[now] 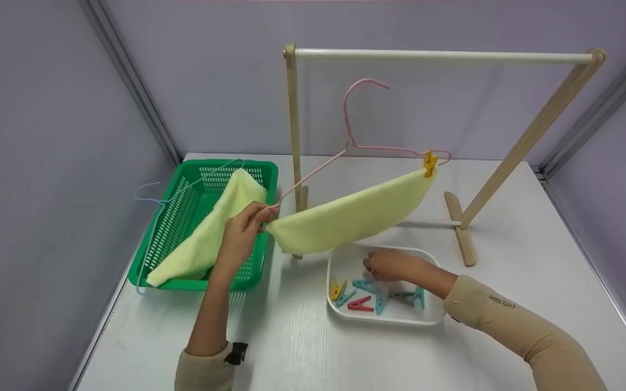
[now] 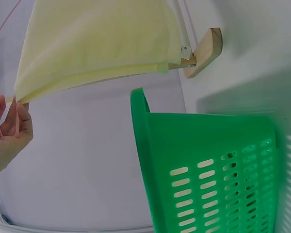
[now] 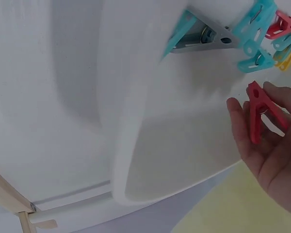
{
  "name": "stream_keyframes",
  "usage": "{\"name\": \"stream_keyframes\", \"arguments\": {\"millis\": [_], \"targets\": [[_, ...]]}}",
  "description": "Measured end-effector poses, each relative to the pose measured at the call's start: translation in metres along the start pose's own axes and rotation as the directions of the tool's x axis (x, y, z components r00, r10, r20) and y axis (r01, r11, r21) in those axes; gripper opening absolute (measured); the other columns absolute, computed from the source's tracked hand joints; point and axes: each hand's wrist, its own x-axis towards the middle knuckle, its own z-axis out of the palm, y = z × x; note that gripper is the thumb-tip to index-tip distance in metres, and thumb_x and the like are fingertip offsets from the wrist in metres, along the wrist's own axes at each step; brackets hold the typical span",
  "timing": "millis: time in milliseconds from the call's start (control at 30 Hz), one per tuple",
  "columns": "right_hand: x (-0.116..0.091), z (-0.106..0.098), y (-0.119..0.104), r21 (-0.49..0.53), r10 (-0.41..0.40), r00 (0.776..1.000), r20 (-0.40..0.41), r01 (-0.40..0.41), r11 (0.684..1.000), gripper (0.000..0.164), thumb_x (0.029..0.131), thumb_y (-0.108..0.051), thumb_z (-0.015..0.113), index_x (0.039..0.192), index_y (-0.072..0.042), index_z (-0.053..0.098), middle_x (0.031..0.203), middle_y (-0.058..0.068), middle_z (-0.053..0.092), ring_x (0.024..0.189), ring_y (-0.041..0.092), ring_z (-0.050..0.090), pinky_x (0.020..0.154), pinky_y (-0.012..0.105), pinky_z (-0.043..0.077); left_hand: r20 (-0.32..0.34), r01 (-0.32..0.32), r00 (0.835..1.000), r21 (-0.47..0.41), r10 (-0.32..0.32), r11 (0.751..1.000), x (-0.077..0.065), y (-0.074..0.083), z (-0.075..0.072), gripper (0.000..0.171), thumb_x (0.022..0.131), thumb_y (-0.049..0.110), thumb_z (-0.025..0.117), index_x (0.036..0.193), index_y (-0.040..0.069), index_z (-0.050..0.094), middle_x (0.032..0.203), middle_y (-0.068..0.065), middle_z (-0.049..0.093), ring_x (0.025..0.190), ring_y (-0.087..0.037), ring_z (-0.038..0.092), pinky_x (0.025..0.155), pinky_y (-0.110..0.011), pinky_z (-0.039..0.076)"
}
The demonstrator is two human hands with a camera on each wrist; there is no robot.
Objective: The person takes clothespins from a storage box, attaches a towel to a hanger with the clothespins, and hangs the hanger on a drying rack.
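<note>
On the head view, my left hand (image 1: 244, 230) is at 8 o'clock, fingers clamped on the pink hanger (image 1: 349, 142) and at the yellow cloth's (image 1: 351, 217) 8 o'clock corner. Yellow clip (image 1: 430, 164) pins its 2 o'clock corner to the wire. My right hand (image 1: 394, 265), at 4, is in the white tray (image 1: 386, 321), fingers pinching a red clip (image 3: 255, 104). Green basket (image 1: 272, 187) at 9, rack (image 1: 443, 55) at 1.

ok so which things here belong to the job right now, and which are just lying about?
In the job:
pink hanger, in left hand
cloth, clipped at one end
yellow clip on it
red clip, in right hand
tray of loose clips

Lying about, likely for later:
basket
other cloth
blue hanger
rack
</note>
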Motion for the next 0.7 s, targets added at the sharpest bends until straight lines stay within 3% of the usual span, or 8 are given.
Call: {"name": "stream_keyframes", "arguments": {"millis": [100, 300, 433, 533, 700], "targets": [[0.000, -0.002, 0.001, 0.027, -0.019, 0.999, -0.028, 0.019, 0.999, 0.010, 0.086, -0.011, 0.064, 0.094, -0.004, 0.061, 0.077, 0.002, 0.055, 0.066, 0.016, 0.050, 0.065, 0.030, 0.048, -0.001, 0.002, 1.000, -0.001, -0.002, 1.000, 0.000, 0.000, 0.000, 0.024, 0.095, 0.023, 0.050, 0.099, 0.007, 0.067, 0.089, -0.008, 0.066, 0.077, -0.017, 0.056, 0.064, -0.032, 0.048], [-0.001, -0.004, 0.004, 0.144, -0.042, 0.996, -0.081, 0.053, 0.988, 0.013, 0.082, -0.009, 0.069, 0.077, -0.007, 0.058, 0.064, -0.004, 0.047, 0.058, 0.013, 0.042, 0.055, 0.026, 0.040, -0.001, 0.016, 1.000, -0.009, -0.016, 1.000, -0.001, -0.002, 0.000, 0.022, 0.094, 0.021, 0.050, 0.098, 0.008, 0.068, 0.088, -0.003, 0.065, 0.077, -0.020, 0.056, 0.066, -0.040, 0.049], [-0.001, -0.005, 0.007, 0.200, -0.091, 0.981, -0.173, 0.125, 0.972, 0.015, 0.085, -0.012, 0.067, 0.072, -0.008, 0.060, 0.067, -0.006, 0.046, 0.057, 0.009, 0.043, 0.055, 0.024, 0.040, -0.001, 0.021, 1.000, -0.023, -0.021, 1.000, -0.001, 0.000, 0.000, 0.021, 0.095, 0.015, 0.050, 0.100, 0.004, 0.067, 0.089, -0.005, 0.065, 0.078, -0.025, 0.056, 0.066, -0.040, 0.048], [-0.002, -0.005, 0.010, 0.219, -0.138, 0.958, -0.251, 0.195, 0.956, 0.015, 0.088, -0.012, 0.063, 0.075, -0.004, 0.063, 0.072, -0.005, 0.048, 0.059, 0.008, 0.047, 0.058, 0.024, 0.044, 0.002, 0.028, 1.000, -0.023, -0.028, 0.999, -0.003, 0.016, 0.000, 0.020, 0.096, 0.010, 0.049, 0.100, -0.001, 0.066, 0.089, -0.008, 0.064, 0.079, -0.030, 0.056, 0.065, -0.032, 0.048], [-0.005, -0.003, 0.015, 0.215, -0.164, 0.928, -0.334, 0.244, 0.946, 0.018, 0.093, -0.015, 0.056, 0.086, -0.002, 0.067, 0.078, -0.001, 0.052, 0.066, 0.009, 0.051, 0.063, 0.026, 0.047, 0.007, 0.025, 1.000, -0.021, -0.025, 0.999, -0.008, 0.034, -0.001, 0.021, 0.096, 0.007, 0.048, 0.099, -0.005, 0.064, 0.088, -0.013, 0.064, 0.078, -0.034, 0.054, 0.063, -0.023, 0.045]]}}
